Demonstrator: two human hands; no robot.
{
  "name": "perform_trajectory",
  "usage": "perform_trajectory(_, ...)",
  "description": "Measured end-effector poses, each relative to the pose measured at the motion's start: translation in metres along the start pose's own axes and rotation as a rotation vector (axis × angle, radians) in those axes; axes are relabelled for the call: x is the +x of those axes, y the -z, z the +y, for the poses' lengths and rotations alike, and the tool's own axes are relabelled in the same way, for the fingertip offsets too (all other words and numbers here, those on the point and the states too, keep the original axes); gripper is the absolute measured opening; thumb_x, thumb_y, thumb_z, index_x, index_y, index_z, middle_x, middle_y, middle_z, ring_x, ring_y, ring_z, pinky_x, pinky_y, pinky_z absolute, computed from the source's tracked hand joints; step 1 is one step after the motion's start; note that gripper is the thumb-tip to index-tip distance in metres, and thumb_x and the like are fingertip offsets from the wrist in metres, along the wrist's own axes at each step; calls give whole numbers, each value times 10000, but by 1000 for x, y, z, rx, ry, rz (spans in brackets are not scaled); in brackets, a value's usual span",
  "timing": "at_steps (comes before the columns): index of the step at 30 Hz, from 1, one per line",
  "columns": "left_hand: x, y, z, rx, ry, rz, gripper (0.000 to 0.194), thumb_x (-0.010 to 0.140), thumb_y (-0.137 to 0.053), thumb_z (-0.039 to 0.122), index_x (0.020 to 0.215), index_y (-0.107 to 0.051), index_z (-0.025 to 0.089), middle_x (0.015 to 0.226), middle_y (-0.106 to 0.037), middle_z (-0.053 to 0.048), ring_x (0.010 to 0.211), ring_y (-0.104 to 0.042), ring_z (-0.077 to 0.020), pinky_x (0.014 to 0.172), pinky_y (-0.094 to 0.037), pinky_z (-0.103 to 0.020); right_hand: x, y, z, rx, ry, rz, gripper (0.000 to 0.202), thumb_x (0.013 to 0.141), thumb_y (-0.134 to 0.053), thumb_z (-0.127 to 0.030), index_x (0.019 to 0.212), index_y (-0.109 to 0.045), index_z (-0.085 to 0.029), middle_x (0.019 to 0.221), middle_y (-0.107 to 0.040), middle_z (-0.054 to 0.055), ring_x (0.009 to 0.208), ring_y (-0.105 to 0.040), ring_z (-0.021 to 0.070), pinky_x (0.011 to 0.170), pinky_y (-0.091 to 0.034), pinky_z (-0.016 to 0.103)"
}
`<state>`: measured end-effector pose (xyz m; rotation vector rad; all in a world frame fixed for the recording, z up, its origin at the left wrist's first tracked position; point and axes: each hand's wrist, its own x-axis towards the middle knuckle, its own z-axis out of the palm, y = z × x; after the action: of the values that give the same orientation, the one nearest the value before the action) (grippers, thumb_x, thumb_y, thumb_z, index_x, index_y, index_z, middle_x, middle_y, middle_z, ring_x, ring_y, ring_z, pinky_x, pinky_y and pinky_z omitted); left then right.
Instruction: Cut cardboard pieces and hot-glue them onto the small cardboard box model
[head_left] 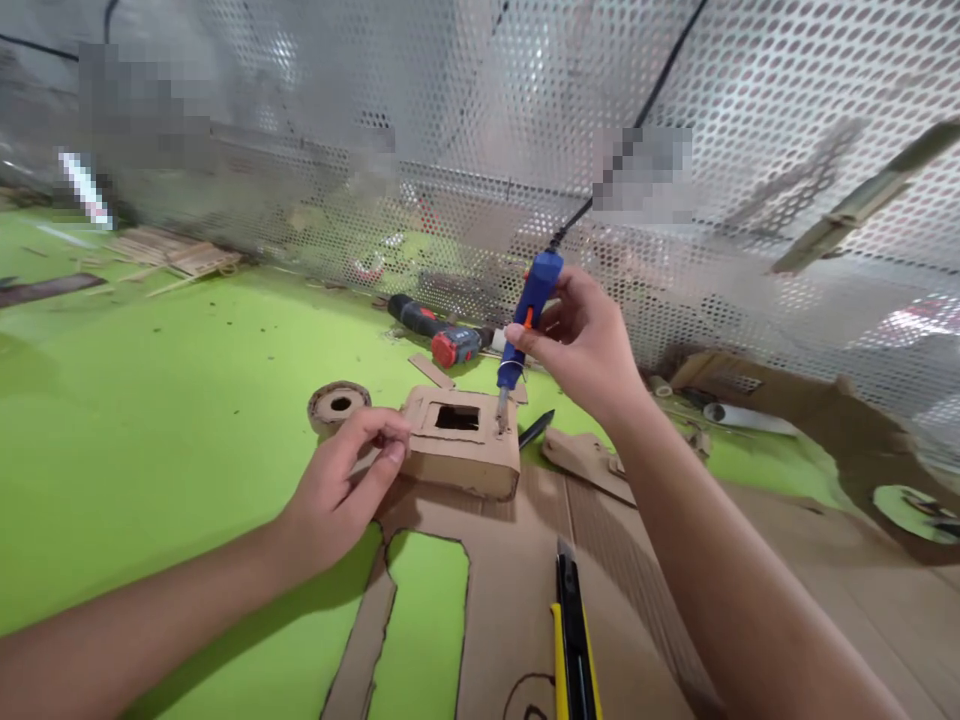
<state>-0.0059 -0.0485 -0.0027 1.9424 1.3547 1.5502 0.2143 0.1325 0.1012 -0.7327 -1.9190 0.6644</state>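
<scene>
My right hand [581, 350] grips a blue corded hot glue pen [531, 305] with an orange slider, held tilted with its metal tip down. That tip meets or hovers just over the top right of a small cardboard box [457, 475]; contact is hard to tell. The box has rounded corners and a framed rectangular opening on top. At its left side, my left hand [352, 475] has thumb and fingers closed on the edge. Just behind that hand lies a round cardboard ring [339, 402]. A dark pointed tool [537, 429] lies right of the box.
A yellow-and-black utility knife [574, 640] lies, blade out, on a cut cardboard sheet [517, 570]. Behind the box are a cordless drill [442, 335] and a perforated metal screen [465, 180]. Cardboard scraps [589, 460] lie right, wooden strips [176, 252] far left, on the green table [195, 400].
</scene>
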Motion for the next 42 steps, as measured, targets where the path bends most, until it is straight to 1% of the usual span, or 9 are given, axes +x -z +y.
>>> perform_trajectory(3, 0, 1, 0, -15, -8, -9, 219, 1086, -515, 138, 1222, -605, 285, 927, -634, 10, 800, -613, -126, 687, -557, -235, 0, 1, 4, -48, 13, -16, 411, 790, -827, -275, 1138, -608, -269, 1090, -726, 43, 685, -603, 157, 590, -521, 351)
perform_trajectory(7, 0, 2, 0, -20, -18, -5, 230, 1079, -521, 121, 1224, -606, 278, 941, -634, 7, 834, -627, -132, 730, -574, -258, -2, 0, 8, -44, 67, -28, 394, 825, -823, -294, 1117, -558, -291, 1111, -766, 53, 797, -703, 224, 641, -583, 410)
perform_trajectory(11, 1, 2, 3, -14, -21, -5, 220, 1075, -531, 120, 1216, -604, 271, 940, -637, 8, 841, -629, -131, 729, -560, -260, -3, -3, 9, -46, 114, -42, 384, 841, -818, -301, 1118, -551, -295, 1111, -770, 46, 873, -740, 254, 686, -615, 441)
perform_trajectory(15, 1, 1, 5, -26, -13, 1, 219, 1076, -533, 126, 1230, -596, 268, 943, -639, 6, 850, -634, -134, 743, -561, -273, -1, -4, 13, -44, 154, -25, 363, 832, -833, -311, 1051, -544, -294, 1038, -752, 22, 857, -735, 244, 681, -611, 423)
perform_trajectory(20, -1, 1, 4, -32, 15, 21, 193, 1073, -550, 147, 1218, -602, 262, 977, -653, -1, 881, -656, -147, 781, -578, -305, 0, -4, 17, -51, 133, -26, 371, 823, -852, -334, 999, -527, -295, 983, -715, 2, 877, -726, 245, 655, -598, 392)
perform_trajectory(26, 1, 1, 4, -31, 0, 26, 184, 1065, -560, 153, 1198, -608, 271, 966, -651, -2, 872, -657, -159, 766, -584, -319, -3, -3, 11, -16, 85, -32, 375, 827, -870, -383, 1021, -559, -302, 1005, -708, 16, 985, -733, 283, 755, -649, 448)
perform_trajectory(31, 1, 1, 4, -29, 9, 26, 190, 1062, -562, 148, 1199, -611, 271, 969, -653, -7, 871, -660, -163, 766, -592, -326, -3, -3, 10, 39, 84, -29, 420, 816, -892, -442, 1019, -554, -299, 1059, -703, 28, 1060, -740, 294, 773, -660, 435)
perform_trajectory(36, 2, 1, 4, -28, -10, 20, 217, 1054, -567, 126, 1209, -606, 273, 965, -650, 0, 872, -656, -153, 759, -592, -313, -4, -3, 7, 92, 96, -41, 431, 804, -915, -372, 955, -520, -288, 1003, -720, 31, 990, -743, 283, 789, -655, 457)
perform_trajectory(42, 2, 0, 5, -29, -25, 22, 222, 1059, -558, 123, 1221, -595, 270, 966, -646, 0, 872, -654, -144, 751, -589, -301, -4, -3, 6, 128, 153, -61, 421, 818, -906, -305, 951, -507, -282, 1056, -752, 51, 944, -745, 251, 767, -649, 423)
